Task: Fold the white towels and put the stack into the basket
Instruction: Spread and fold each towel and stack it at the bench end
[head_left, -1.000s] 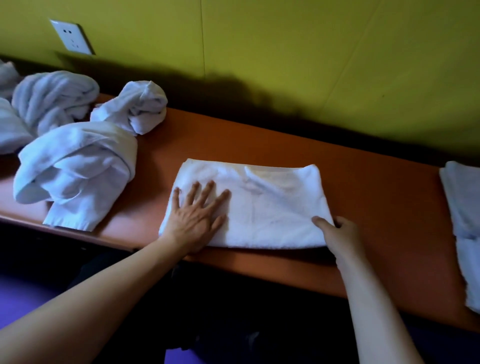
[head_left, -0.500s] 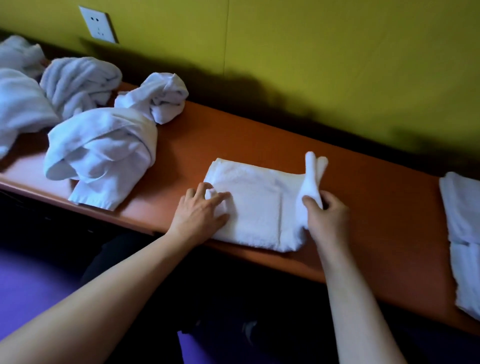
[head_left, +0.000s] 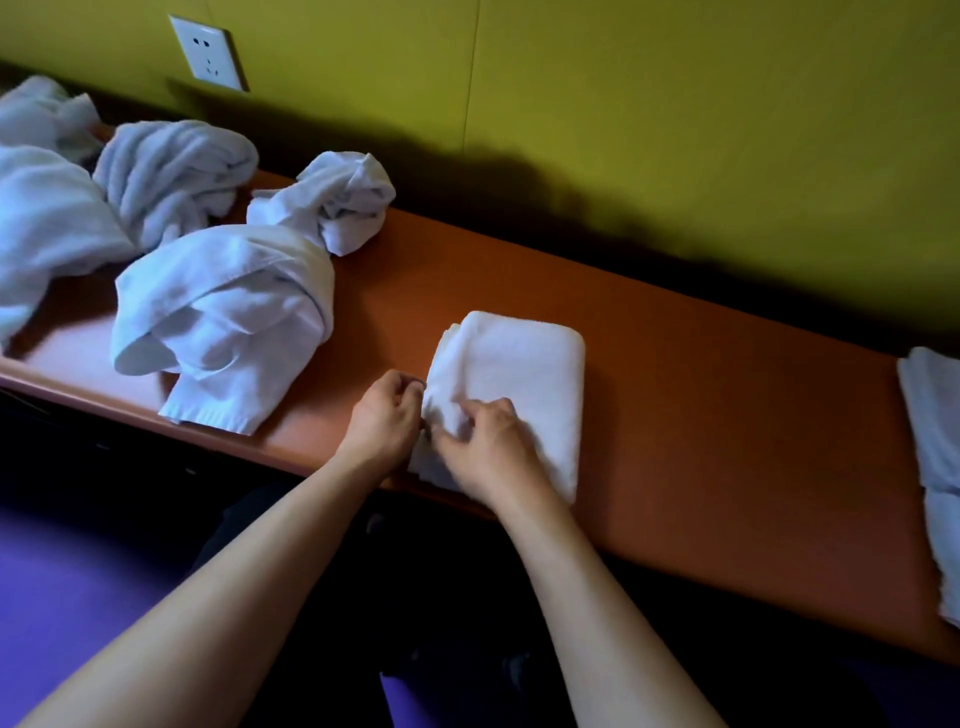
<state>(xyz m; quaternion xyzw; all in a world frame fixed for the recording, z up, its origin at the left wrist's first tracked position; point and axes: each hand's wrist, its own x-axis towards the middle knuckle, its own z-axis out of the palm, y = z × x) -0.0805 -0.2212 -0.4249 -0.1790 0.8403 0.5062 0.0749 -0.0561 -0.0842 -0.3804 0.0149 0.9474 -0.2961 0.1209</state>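
Your left grip: your left hand (head_left: 384, 415) has its fingers curled and pinched together on the left edge of the folded towel (head_left: 524, 374), near its front corner.
Your right grip: your right hand (head_left: 483, 447) lies on top of the same towel at its front left part, fingers bent and closed on the cloth right beside your left hand; the two hands almost touch.
Folded towel: one, a compact white rectangle lying flat under and just beyond your hands, its front end at the near edge of the surface (head_left: 701, 415).
Loose towels: you have four crumpled white bundles to your left. The nearest bundle (head_left: 223, 322) sits near your left hand but apart from it; a knotted bundle (head_left: 337, 202) touches it from behind; a ribbed bundle (head_left: 171, 171) lies further left; a big bundle (head_left: 36, 228) runs off the left edge of the view.
Other towel: one flat white towel (head_left: 935, 467) lies well apart at the right edge, partly cut off from view.
Surface: a long orange-brown top running left to right along the wall.
Room: a yellow-green wall (head_left: 675, 104) behind it, with one white wall socket (head_left: 208, 52) at upper left; purple floor (head_left: 78, 597) shows below your arms.
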